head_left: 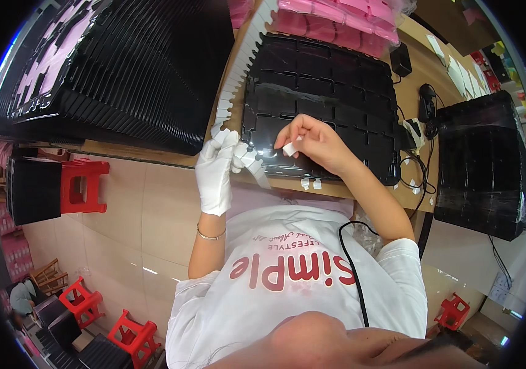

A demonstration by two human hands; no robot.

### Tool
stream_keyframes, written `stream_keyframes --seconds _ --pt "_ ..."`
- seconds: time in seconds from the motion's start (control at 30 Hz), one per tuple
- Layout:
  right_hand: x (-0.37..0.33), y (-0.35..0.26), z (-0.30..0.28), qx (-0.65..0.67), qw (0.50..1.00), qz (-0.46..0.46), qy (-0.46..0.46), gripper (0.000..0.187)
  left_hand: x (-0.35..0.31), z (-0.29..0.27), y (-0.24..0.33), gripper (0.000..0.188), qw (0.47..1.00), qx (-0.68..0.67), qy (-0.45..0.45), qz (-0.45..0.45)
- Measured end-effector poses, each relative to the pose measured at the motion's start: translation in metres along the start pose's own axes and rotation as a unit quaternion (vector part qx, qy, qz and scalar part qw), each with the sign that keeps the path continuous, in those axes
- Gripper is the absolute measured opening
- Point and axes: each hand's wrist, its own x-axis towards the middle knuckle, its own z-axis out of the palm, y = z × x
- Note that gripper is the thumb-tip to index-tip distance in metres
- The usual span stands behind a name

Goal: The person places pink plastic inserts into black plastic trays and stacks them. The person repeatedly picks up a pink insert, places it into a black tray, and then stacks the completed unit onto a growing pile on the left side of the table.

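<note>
While left fingers point(229, 140) pinch a strip point(228, 86) and right fingers point(295, 131) a tab point(289, 149), trays point(321, 86) crowd the table point(337, 189) above tiles point(158, 200).

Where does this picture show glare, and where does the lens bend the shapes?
In the head view, pale glare lies on the black tray beside the right hand; in the head view, small bright reflections mark the tiled floor; toward the head view's left rim, the tall stack of black trays looks curved.
</note>
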Motion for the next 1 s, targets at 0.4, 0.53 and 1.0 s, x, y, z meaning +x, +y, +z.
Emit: stream_keyframes --seconds 0.4,0.53,1.0 --pt "-0.038 0.032 0.052 -0.203 0.958 -0.074 0.191 0.013 -0.008 0.031 0.01 0.01 0.988 -0.136 -0.048 0.055" --pt "-0.05 0.017 0.044 -0.346 0.884 -0.27 0.163 0.011 -0.003 0.038 0.003 0.013 0.997 -0.06 -0.014 0.047" --pt "0.01 -0.093 -0.271 -0.585 0.726 0.067 0.356 0.012 0.0 0.052 0.007 0.015 0.992 0.074 -0.101 0.024"
